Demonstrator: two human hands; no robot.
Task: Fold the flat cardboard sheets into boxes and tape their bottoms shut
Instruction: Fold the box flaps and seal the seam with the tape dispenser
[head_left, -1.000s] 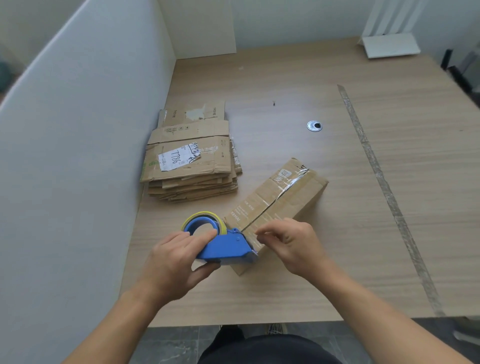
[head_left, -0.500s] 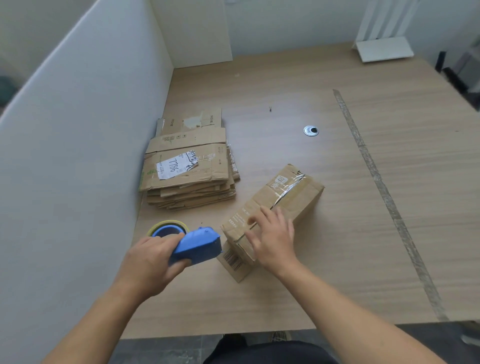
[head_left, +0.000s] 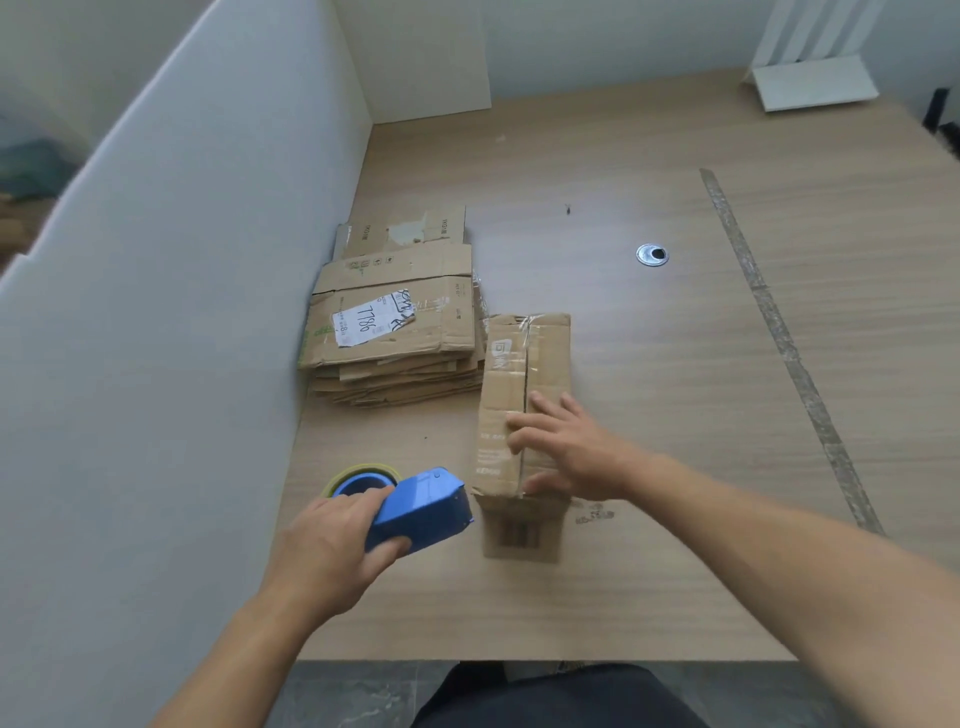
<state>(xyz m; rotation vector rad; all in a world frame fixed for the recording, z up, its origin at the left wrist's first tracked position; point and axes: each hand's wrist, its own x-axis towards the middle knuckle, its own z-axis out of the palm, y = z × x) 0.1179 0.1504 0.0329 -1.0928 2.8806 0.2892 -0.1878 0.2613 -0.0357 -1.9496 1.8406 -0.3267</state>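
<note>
A folded cardboard box (head_left: 524, 364) lies lengthwise on the wooden table (head_left: 675, 415), its flap seam facing up with old tape near the far end. My right hand (head_left: 566, 447) rests flat on the box's near half, fingers spread across the seam. My left hand (head_left: 332, 551) grips a blue tape dispenser (head_left: 421, 509) with a yellowish tape roll (head_left: 361, 475), just left of the box's near end. A stack of flat cardboard sheets (head_left: 395, 322) sits to the left of the box, against the white partition.
A white partition (head_left: 182, 312) walls the table's left side. A strip of old tape (head_left: 779, 332) runs along the table on the right. A metal cable grommet (head_left: 652, 254) lies beyond the box. A white stand (head_left: 810, 83) sits at the far right corner.
The box has been turned from a diagonal to pointing straight away from me. My right hand went from pinching at the tape to lying flat on the box. The dispenser has pulled away from the box.
</note>
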